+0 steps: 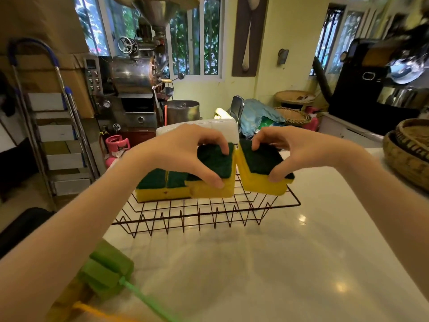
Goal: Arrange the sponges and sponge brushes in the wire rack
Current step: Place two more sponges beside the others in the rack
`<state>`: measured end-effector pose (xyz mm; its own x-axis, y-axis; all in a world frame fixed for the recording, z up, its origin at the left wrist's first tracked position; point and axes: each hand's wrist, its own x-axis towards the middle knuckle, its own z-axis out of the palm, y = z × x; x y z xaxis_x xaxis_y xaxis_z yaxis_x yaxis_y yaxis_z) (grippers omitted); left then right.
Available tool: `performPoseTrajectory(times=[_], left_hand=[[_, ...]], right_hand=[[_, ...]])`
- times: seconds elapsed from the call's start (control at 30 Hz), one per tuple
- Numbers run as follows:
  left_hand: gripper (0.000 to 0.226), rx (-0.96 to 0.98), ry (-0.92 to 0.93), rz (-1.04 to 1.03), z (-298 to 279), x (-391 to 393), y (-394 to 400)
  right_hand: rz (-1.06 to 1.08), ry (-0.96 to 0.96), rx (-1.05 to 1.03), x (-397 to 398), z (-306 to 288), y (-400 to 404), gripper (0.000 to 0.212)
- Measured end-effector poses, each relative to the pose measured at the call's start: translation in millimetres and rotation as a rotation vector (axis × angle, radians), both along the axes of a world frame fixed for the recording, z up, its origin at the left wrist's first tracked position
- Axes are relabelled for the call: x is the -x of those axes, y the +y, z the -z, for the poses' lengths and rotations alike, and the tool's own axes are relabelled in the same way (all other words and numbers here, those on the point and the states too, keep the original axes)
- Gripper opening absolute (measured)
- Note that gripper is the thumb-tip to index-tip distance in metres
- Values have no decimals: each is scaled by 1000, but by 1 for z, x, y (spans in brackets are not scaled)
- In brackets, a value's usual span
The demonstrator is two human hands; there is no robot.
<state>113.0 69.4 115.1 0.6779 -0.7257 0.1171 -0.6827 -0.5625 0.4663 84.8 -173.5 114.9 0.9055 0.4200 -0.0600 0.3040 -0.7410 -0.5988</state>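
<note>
**Mia:** Sponges! Where are they?

**Ben:** The person has one in each hand. The left hand [185, 151] pinches the left sponge [214, 171], fingers on the dark green top and thumb on the yellow side. The right hand [291, 149] pinches the right sponge [261, 173] the same way. Both are held over the far part of the wire rack [204, 212], almost touching each other.

**Mia:** Are more in the rack?

**Ben:** Yes. More sponges [162, 187] sit in a row at the rack's far left side, green tops up. The left hand's sponge is right beside them.

**Mia:** Are sponges heavy?

**Ben:** Probably not. They look light and squishy. A soft pinch on the top and the side should do. Squeeze too hard and they may bend.

**Mia:** What about the brushes?

**Ben:** A green sponge brush [106, 271] lies near the worktop's [267, 263] near left edge, not yet in the rack. Its thin handle looks like the best place to grab. Something yellow [92, 309] lies beside it, too blurry to tell.
</note>
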Motion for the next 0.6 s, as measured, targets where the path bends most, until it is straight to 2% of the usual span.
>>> performPoseTrajectory(times=[0.23,0.4,0.5,0.6], left_hand=[[61,30,-51,-121,50,-63,-30],[63,-51,-61,-155,83,-88,-36],[63,-104,-28,-168,93,-95,-34],[63,-117,5,-189,95,-97,-32]], right_hand=[[147,-183,56,-54,27,6,65],[184,-269,-83,-72,54,12,72],[152,-242,-137,-81,64,17,73],[103,-166,-100,-89,71,22,73]])
